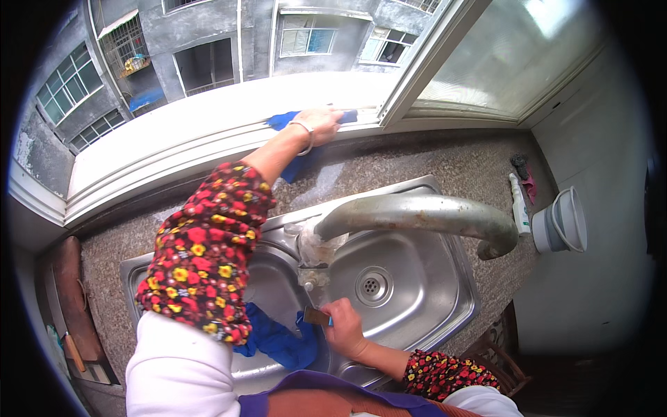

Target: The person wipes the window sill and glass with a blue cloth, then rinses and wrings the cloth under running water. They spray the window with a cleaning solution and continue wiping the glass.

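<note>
My left hand [321, 124] reaches far forward onto the white window sill [208, 118] and presses on a blue cloth [283, 121]; part of that cloth hangs down over the counter edge. A bangle circles that wrist. My right hand [344, 328] is at the near rim of the steel sink [445, 292] and pinches a small flat brown rectangular object [316, 316]. Beside it a second blue cloth [278, 340] lies crumpled in the sink's left basin. Both arms wear red flowered sleeve covers.
A thick curved metal tap [417, 214] arches over the right basin with its drain [373, 285]. On the speckled stone counter [472, 167] at right stand a white spray bottle [520, 205] and a white bucket [564, 222]. A brown board [69, 299] leans at left. The window is open.
</note>
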`<state>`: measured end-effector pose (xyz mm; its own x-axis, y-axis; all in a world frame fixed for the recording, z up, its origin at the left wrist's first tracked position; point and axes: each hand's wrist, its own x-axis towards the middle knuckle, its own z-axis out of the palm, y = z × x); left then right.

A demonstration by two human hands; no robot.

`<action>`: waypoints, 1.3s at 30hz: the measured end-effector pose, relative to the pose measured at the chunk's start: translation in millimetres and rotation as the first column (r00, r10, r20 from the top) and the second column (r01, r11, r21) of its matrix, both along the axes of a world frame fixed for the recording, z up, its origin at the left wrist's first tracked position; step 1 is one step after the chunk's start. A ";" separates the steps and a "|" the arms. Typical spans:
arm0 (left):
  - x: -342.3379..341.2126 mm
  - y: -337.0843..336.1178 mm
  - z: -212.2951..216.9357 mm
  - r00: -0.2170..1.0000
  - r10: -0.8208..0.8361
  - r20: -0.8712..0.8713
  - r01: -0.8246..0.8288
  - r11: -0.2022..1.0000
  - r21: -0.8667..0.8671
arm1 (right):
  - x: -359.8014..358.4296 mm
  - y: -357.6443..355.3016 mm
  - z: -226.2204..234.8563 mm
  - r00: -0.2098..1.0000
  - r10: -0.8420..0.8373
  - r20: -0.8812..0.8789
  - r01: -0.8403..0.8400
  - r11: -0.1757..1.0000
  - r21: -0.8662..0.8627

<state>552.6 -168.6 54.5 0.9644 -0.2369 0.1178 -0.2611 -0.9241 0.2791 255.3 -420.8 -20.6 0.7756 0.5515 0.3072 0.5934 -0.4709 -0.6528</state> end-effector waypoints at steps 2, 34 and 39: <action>27.7 -24.6 -5.4 1.000 -0.008 0.021 0.009 1.000 -0.011 | 0.1 -0.1 0.9 1.000 0.005 -0.021 -0.005 1.000 0.011; -209.4 341.9 37.9 0.151 0.821 0.550 -0.832 0.406 -0.378 | 0.4 -5.4 -3.5 0.993 0.062 -0.104 -0.056 0.996 0.063; -219.8 307.9 -4.4 0.902 0.378 -0.210 -0.409 0.903 -0.130 | 0.4 -1.9 -4.8 0.998 0.033 -0.059 -0.031 0.999 0.039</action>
